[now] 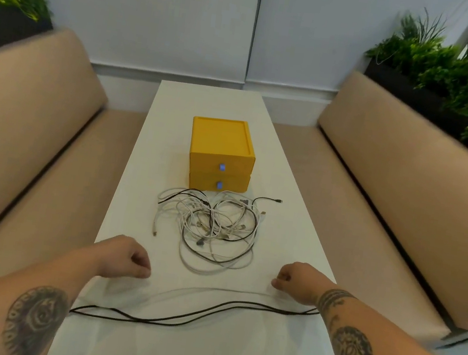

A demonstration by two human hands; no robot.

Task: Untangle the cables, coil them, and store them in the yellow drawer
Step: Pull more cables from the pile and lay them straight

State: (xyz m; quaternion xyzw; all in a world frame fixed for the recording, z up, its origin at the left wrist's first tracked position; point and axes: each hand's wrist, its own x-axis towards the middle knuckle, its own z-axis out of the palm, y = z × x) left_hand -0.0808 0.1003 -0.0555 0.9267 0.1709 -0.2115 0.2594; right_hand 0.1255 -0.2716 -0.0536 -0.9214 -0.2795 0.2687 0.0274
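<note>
Left hand [127, 258], right hand [295, 280], both pinching white cable [225, 290]

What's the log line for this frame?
left hand, right hand: pinch white cable | black cable: loose, front | tangle: uncoiled, midtable | drawers: shut

White table [143, 164]: yellow drawers [221, 151], tangled cables [213, 223]

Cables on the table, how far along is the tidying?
Early. A black cable already lies apart from the tangle. The left hand and right hand stretch a white cable between them. Nothing is coiled; the yellow drawers are shut.
</note>
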